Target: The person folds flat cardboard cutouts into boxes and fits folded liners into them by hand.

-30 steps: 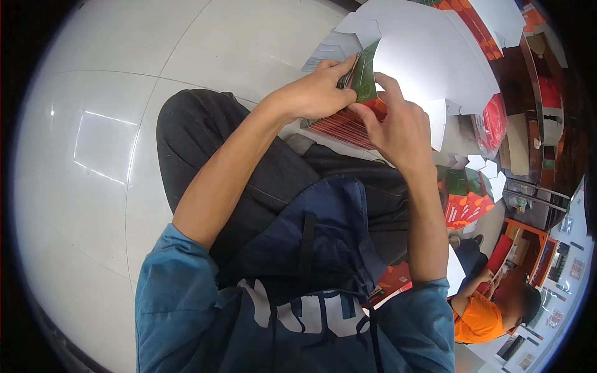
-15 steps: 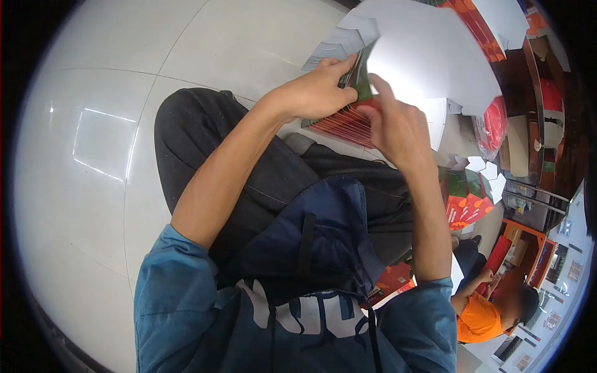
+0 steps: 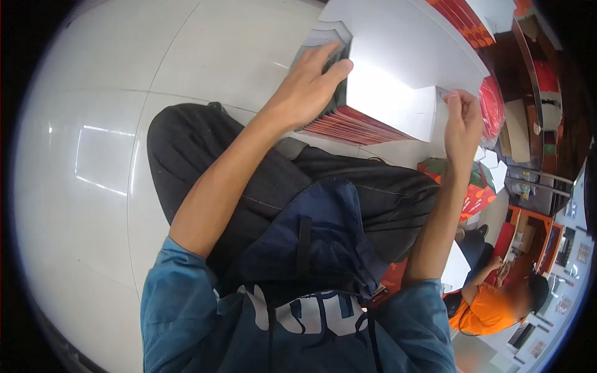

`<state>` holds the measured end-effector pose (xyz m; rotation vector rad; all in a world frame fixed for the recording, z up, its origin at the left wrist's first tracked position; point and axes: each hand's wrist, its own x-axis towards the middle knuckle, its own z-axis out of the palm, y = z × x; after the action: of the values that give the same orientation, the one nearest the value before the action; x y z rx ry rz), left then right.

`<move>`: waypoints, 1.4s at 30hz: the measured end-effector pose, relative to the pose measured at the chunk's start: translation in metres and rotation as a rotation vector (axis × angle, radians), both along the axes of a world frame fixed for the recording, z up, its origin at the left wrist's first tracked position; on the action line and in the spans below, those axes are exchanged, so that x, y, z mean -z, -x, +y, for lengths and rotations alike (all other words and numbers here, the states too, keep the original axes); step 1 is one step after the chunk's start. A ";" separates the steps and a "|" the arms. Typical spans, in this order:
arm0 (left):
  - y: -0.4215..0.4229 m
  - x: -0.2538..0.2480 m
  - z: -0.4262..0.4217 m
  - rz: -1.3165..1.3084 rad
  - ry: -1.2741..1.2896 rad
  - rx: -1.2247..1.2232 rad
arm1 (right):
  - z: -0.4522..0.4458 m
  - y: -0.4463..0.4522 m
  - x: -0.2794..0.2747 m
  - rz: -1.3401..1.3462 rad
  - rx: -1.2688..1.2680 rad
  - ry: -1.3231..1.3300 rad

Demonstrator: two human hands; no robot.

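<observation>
In front of my knees stands a stack of flat printed cartons, red and green along the edges. Its white face is turned toward me. My left hand rests on the green left edge of the stack, its thumb spread away from the fingers. At the right end, my right hand has its fingers curled and pinched at the edge of a white carton flap. The palm side of that hand is partly hidden.
More red and green cartons lie beyond my right forearm. A red plastic-wrapped bundle sits near a dark shelf. A person in an orange shirt works at the lower right. Tiled floor stretches along the left.
My right hand has moved right, from beside my left hand to the far end of the stack. The bent green edge now lies flat, and my left hand has spread and shifted slightly.
</observation>
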<state>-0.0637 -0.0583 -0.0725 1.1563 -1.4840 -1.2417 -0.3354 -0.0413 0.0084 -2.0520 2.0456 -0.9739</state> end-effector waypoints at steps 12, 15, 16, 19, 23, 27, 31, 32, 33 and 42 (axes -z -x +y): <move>0.024 0.011 -0.015 -0.115 0.172 -0.143 | -0.022 0.023 0.039 0.156 0.003 -0.335; 0.025 0.012 -0.017 -0.069 0.123 -0.160 | -0.018 0.015 0.044 0.093 0.098 -0.350; 0.025 0.009 -0.019 -0.036 0.102 -0.170 | -0.014 0.014 0.042 0.052 0.114 -0.345; 0.024 -0.009 -0.016 -0.040 0.044 -0.210 | -0.004 0.010 0.043 -0.090 0.121 -0.360; 0.040 -0.029 -0.016 -0.310 0.110 -0.279 | 0.000 0.011 0.045 -0.175 0.107 -0.383; 0.047 -0.020 -0.027 -0.442 0.143 -0.331 | 0.002 0.009 0.048 -0.174 0.155 -0.411; 0.044 -0.014 -0.031 -0.495 0.145 -0.345 | 0.005 0.005 0.039 -0.198 0.178 -0.432; 0.041 -0.010 -0.034 -0.499 0.128 -0.344 | 0.005 0.005 0.041 -0.208 0.169 -0.411; 0.039 -0.004 -0.037 -0.500 0.111 -0.336 | 0.006 0.006 0.044 -0.216 0.169 -0.389; 0.013 0.010 -0.046 -0.372 0.345 -0.345 | 0.037 0.028 0.053 -0.378 0.197 -0.057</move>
<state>-0.0765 -0.1038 -0.0827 1.3786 -1.6003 -0.5302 -0.3637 -0.0041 -0.0443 -1.5159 2.0629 -1.2096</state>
